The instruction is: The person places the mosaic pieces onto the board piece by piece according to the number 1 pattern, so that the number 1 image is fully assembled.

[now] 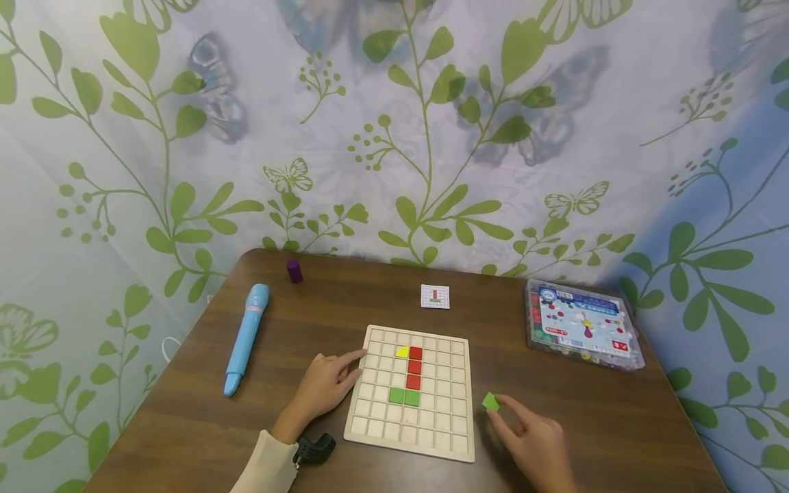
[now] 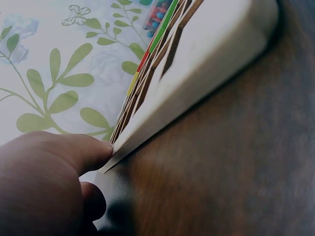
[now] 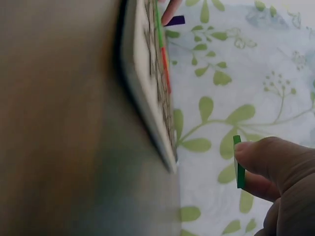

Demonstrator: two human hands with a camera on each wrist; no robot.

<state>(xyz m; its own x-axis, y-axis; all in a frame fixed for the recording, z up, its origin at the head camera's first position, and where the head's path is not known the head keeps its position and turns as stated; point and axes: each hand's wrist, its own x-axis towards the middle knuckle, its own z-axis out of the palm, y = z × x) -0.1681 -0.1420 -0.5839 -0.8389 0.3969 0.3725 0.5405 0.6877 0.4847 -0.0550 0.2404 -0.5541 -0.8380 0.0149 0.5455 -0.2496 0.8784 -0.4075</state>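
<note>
A wooden grid board (image 1: 431,438) lies on the table. In its cells are a yellow tile with one cut side (image 1: 403,352), a column of 3 red tiles (image 1: 414,368) and, below it, 2 green tiles (image 1: 404,396). My left hand (image 1: 327,387) reaches to the board's left edge, and in the left wrist view a fingertip (image 2: 106,149) meets that edge. Right of the board, my right hand (image 1: 535,441) pinches another green tile (image 1: 490,402) between thumb and finger. The right wrist view shows this tile (image 3: 239,162) edge-on, as a thin slab.
Behind the board lies a small card (image 1: 435,296) printed with a coloured grid pattern. A clear plastic case (image 1: 582,325) of colourful parts sits at the back right. On the left are a light blue microphone-shaped object (image 1: 246,339) and a small purple cylinder (image 1: 294,271). A patterned cloth hangs behind.
</note>
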